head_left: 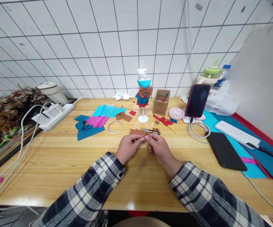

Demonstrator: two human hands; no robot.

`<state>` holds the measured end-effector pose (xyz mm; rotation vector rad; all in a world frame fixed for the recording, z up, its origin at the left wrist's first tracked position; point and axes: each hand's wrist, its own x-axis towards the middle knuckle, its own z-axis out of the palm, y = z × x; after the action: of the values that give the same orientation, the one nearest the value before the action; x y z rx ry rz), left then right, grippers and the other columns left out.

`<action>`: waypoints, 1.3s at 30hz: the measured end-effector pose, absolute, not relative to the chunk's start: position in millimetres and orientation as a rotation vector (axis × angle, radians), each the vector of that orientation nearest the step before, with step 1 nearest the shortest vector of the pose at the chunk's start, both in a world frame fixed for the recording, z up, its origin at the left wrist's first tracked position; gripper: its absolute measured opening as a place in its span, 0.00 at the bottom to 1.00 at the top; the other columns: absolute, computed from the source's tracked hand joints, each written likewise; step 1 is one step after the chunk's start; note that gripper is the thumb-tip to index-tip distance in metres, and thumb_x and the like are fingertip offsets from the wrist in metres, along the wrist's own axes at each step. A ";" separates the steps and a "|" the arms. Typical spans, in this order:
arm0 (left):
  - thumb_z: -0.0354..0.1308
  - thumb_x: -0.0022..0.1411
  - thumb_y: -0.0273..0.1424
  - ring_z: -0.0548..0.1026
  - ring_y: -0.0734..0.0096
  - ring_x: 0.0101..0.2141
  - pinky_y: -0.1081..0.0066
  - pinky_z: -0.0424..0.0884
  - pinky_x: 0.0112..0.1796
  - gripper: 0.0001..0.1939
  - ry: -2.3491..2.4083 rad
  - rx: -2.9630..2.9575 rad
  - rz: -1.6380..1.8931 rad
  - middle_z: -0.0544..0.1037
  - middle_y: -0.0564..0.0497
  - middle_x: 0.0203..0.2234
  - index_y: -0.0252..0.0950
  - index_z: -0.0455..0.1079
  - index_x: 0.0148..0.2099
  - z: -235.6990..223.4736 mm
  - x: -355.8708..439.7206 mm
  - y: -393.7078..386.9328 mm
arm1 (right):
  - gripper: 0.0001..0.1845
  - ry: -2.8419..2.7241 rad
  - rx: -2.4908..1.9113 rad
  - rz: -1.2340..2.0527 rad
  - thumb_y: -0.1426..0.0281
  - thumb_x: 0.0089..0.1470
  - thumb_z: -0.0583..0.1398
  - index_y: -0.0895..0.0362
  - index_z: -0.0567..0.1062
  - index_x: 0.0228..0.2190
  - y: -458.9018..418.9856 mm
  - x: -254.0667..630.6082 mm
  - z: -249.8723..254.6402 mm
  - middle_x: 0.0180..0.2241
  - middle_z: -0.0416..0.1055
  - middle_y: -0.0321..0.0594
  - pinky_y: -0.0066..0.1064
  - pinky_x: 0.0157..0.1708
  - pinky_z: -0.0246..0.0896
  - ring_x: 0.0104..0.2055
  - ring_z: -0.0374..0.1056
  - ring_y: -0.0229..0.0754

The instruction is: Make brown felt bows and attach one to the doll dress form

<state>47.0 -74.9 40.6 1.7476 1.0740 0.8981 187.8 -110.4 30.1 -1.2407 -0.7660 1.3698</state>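
Observation:
My left hand (131,145) and my right hand (159,147) meet fingertip to fingertip above the middle of the table. Both are pinched closed; whatever lies between the fingertips is too small to make out. Just behind them are a piece of brown fabric (134,131) and thread snips (153,131) with dark handles. Farther back stands a small white mannequin (142,73) on a round base. It wears a blue and red ruffled dress (143,98) with a brown bow (146,91) at the front.
Left lie turquoise fabric (109,111), magenta fabric (97,121) and a white ring (115,126). Right are a cardboard box (161,102), a pink bowl (176,113), red scraps (163,119), an upright phone (197,101) and a black phone (226,151). A power strip (53,116) trails cables at left.

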 end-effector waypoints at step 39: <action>0.56 0.62 0.26 0.73 0.67 0.37 0.64 0.65 0.42 0.10 0.453 2.901 1.079 0.80 0.51 0.35 0.41 0.74 0.45 57.3 15.7 -58.8 | 0.21 -1.145 -1.076 1.909 0.61 0.50 0.64 0.57 0.74 0.45 -103.4 236.9 36.2 0.42 0.74 0.43 0.19 0.16 0.60 0.27 0.70 0.34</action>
<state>15.7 -58.8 57.3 2.9011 0.4534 1.0794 236.9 -103.4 36.2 -1.0760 -1.1446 1.9088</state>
